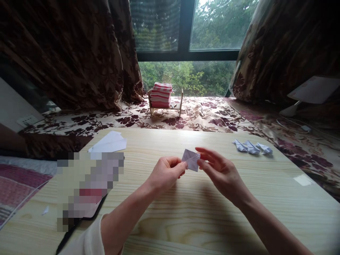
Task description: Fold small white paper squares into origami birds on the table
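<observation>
A small square of folded white paper (191, 160) with crease lines is held up above the wooden table (164, 219). My left hand (168, 170) pinches its left corner between thumb and fingers. On the opposite side, my right hand (219, 171) has thumb and index finger at the right corner, the thumb against the paper's edge. Its other fingers are partly hidden behind. Several folded paper pieces (251, 147) lie in a row at the table's far right.
White paper sheets (108, 142) lie at the table's far left, beside a blurred-out flat object (92, 191). A paper scrap (45, 210) is at the left edge and a white patch (303, 180) at the right. Behind stands a small rack with folded striped cloths (160, 95).
</observation>
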Demonstrator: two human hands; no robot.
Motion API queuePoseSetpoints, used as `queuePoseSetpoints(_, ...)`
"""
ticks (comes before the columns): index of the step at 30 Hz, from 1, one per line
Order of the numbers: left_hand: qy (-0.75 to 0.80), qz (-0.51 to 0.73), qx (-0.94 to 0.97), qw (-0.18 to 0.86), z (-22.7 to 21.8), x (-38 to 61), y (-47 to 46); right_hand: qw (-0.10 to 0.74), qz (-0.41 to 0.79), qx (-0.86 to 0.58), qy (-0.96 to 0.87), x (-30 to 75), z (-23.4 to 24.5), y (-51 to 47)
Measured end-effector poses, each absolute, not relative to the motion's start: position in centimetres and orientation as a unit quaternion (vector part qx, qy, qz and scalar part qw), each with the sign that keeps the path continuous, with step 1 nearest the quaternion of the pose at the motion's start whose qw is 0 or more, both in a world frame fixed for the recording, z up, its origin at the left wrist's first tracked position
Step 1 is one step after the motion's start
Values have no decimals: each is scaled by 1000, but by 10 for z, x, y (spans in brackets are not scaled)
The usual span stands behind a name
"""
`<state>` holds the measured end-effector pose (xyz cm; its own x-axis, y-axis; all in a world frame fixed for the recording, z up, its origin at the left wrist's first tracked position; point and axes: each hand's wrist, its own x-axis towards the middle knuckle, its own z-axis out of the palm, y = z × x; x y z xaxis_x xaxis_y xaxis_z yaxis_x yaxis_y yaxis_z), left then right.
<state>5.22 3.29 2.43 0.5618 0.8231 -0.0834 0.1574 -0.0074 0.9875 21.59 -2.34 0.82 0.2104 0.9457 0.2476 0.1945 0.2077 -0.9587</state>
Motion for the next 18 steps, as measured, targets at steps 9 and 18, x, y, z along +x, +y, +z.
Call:
queuePoseSetpoints(9, 320, 280, 690, 585, 26, 51, 31, 515, 262, -551, -602, 215, 4, -24)
queuePoseSetpoints(18, 255, 301, 848, 353, 20, 51, 27, 501, 206, -532, -651, 213, 4, -25)
